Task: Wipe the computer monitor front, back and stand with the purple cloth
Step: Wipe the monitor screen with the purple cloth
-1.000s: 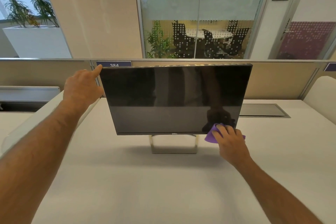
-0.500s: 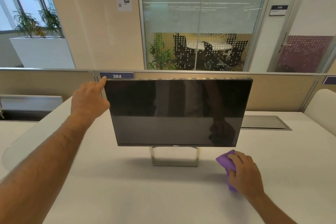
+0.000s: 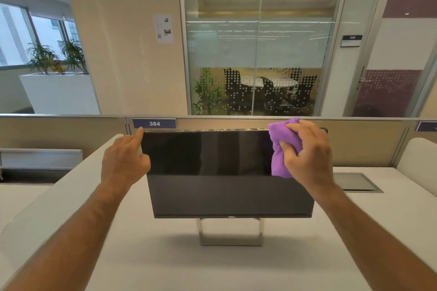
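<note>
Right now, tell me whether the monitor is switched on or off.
Off, as far as it shows: the monitor screen is dark all over, showing only reflections, while the right hand presses the purple cloth to its upper right corner.

"384" on partition plate (image 3: 154, 123), "DELL" on monitor bezel (image 3: 232, 216)
</note>
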Demonstrator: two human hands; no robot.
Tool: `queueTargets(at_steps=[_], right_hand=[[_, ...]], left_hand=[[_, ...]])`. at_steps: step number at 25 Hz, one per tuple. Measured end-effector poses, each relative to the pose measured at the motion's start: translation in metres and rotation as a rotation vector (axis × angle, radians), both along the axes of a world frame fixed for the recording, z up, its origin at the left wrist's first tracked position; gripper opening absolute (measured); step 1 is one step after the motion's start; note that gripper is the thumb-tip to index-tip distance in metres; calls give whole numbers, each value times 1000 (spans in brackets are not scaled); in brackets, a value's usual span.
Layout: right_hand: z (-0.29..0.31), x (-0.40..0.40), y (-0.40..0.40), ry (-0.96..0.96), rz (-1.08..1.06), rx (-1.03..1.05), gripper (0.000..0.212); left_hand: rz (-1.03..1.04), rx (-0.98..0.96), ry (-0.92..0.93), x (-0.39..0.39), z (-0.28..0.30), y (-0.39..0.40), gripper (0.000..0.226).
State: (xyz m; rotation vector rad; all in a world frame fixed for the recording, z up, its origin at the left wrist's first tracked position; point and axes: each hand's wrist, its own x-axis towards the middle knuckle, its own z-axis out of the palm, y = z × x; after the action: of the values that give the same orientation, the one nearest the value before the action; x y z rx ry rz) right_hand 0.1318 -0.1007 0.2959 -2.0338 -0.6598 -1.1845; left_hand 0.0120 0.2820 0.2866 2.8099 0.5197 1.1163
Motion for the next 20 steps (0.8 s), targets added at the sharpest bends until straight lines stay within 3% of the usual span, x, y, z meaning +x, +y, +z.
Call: queueTargets(at_steps=[2,6,8,11,17,20], right_hand=[[28,21,-14,14,-131,-55,37],[46,52,-40,326,-399,-197,36],[47,54,-37,381,-443,-247,34],[49,47,-10,377,-452,-305,30],[43,18,79,308,-327,-379,29],[42,16,70,289,-329,-388,28]], left_hand=[[-17,-28,-13,1,-1,0,66],[-84,-189,-94,2,-5,0,63],[-112,-266,-155,4,-6,0,60],[-139,-327,-186,4,-5,2,66],[-152,-705,-266,6,1,0,62],[-144,-768,-269,10,1,7,64]])
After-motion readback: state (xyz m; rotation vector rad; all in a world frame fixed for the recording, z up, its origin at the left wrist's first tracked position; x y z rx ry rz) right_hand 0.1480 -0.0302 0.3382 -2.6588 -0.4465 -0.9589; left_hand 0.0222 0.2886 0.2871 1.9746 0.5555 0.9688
